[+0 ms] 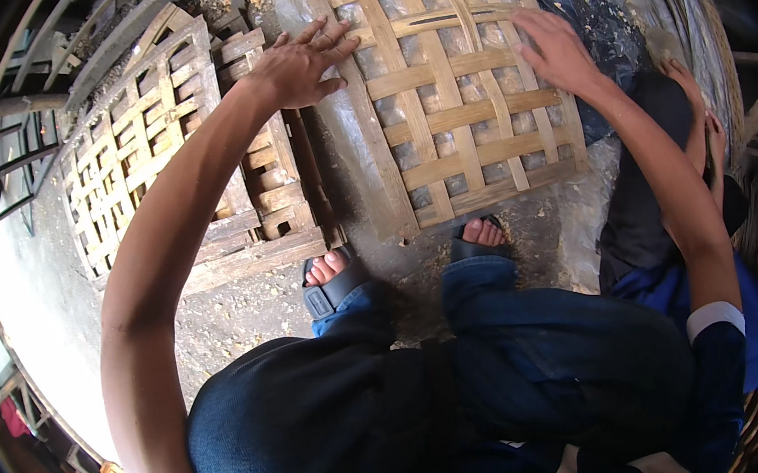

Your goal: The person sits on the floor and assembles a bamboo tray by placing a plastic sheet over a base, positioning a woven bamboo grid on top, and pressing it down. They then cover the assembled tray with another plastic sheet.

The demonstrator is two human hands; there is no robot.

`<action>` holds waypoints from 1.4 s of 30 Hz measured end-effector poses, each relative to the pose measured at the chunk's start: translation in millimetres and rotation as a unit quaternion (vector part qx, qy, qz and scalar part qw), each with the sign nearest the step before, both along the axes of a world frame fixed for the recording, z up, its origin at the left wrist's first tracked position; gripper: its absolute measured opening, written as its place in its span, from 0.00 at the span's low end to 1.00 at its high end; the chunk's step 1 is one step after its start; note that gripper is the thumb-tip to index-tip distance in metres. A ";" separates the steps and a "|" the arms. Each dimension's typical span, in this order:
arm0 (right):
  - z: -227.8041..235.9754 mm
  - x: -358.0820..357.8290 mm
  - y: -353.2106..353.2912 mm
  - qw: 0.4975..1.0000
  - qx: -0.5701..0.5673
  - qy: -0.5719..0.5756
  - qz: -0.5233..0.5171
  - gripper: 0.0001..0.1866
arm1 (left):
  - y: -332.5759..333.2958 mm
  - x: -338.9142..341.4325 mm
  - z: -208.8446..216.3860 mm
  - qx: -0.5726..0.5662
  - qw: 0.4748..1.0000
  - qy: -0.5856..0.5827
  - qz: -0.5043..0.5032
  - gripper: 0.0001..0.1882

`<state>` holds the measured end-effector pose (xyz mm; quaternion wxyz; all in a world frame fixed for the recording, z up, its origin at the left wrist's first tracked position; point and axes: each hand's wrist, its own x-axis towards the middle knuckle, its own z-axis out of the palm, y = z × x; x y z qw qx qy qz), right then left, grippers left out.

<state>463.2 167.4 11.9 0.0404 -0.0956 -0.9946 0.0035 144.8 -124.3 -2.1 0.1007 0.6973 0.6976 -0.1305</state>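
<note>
Between the left hand [298, 68] and right hand [560, 53], beyond the sandaled feet [327, 268], lies a woven bamboo panel [437, 71], long axis pointing away. Both hands, fingers extended (neither visibly grasping), are about equally near its opposite long edges.

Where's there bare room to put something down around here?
Mostly the floor between the stacked lattice frames and the person's left knee, though pale bits litter it; a smaller patch lies between the sandalled feet. Crowded on the right: dark plastic sheet and another person's leg beside the woven panel.
</note>
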 end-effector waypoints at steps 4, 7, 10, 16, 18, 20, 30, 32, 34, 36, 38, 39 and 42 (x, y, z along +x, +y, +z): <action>-3.9 -24.0 -93.2 0.969 -0.076 -0.074 0.225 0.27 | 2.9 1.9 11.7 -0.038 0.999 -0.014 0.019 0.36; -3.3 -25.9 -154.5 0.929 -0.151 -0.093 0.324 0.27 | -0.9 3.0 7.8 0.003 1.000 -0.027 0.003 0.36; -4.5 -26.3 -175.8 0.929 -0.141 -0.117 0.323 0.27 | 0.6 5.0 8.5 0.008 1.000 -0.023 0.003 0.36; -9.7 -35.4 -160.5 0.926 -0.117 -0.078 0.351 0.21 | -7.1 2.5 4.3 0.041 0.998 -0.050 0.004 0.36; -9.6 -35.4 -162.0 0.929 -0.129 -0.078 0.339 0.19 | -8.3 3.8 5.5 0.030 0.998 -0.050 0.009 0.36; -9.0 -35.8 -162.5 0.930 -0.143 -0.080 0.330 0.17 | -6.2 3.4 9.4 0.026 0.998 -0.053 0.014 0.36; -4.1 -40.3 -161.6 0.921 -0.176 -0.104 0.332 0.17 | -14.0 9.4 13.6 0.009 0.996 -0.083 0.030 0.41; -5.3 -39.5 -160.5 0.920 -0.185 -0.106 0.329 0.17 | -12.7 9.3 13.2 0.007 0.995 -0.090 0.033 0.41; -7.6 -38.5 -160.3 0.918 -0.201 -0.109 0.324 0.17 | -13.1 8.8 11.9 0.007 0.995 -0.094 0.033 0.41; -6.6 -38.6 -161.2 0.918 -0.199 -0.116 0.322 0.18 | -14.8 7.3 10.0 0.018 0.995 -0.097 0.032 0.41; -5.9 -38.3 -160.5 0.918 -0.201 -0.119 0.320 0.18 | -14.9 8.1 10.3 0.022 0.995 -0.097 0.030 0.41; -5.7 -37.5 -159.4 0.918 -0.204 -0.119 0.320 0.19 | -14.1 9.2 11.6 0.022 0.995 -0.097 0.030 0.41; -3.7 -38.1 -158.6 0.917 -0.202 -0.121 0.321 0.19 | -13.0 8.5 12.8 0.016 0.995 -0.097 0.033 0.40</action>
